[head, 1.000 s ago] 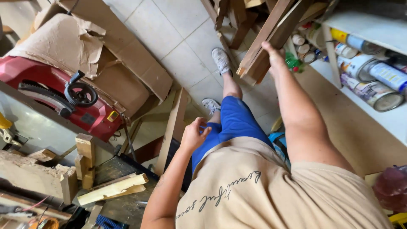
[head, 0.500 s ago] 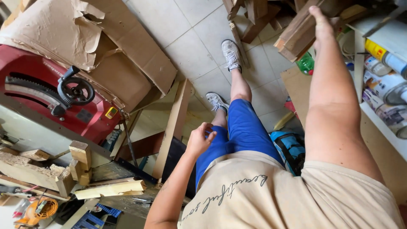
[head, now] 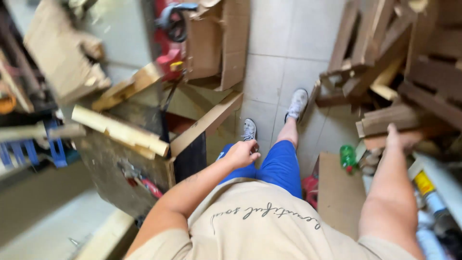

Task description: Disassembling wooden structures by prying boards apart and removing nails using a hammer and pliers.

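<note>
**Right hand on stacked planks, left hand idle at thigh**

Right hand [head: 395,136] stretched out and laid flat on the end of a reddish plank [head: 419,138], fingers forward, touching but not wrapped round it; underside of the hand hidden. Plank lying low in a wood pile [head: 385,72] of slats and offcuts leaning against each other at upper right.

Left hand [head: 243,153] curled loosely, nothing in it, hanging just above the blue shorts [head: 281,166], apart from everything on the left side.

Step in hand, by the look of it: reaching into the pile, contact made, no hold yet. Any lift from here calls for closing fingers round the plank end first, then drawing it clear of the slats resting above; loose pieces could slide.

Just beside the right forearm: green bottle [head: 347,156] and a cardboard sheet [head: 339,195] on the tiled floor [head: 288,48]; cans and tubes [head: 424,185] on a shelf at far right. Well apart on the left: counter [head: 110,168] carrying pale wood strips [head: 120,129], red saw [head: 166,45], cardboard box [head: 224,43].
</note>
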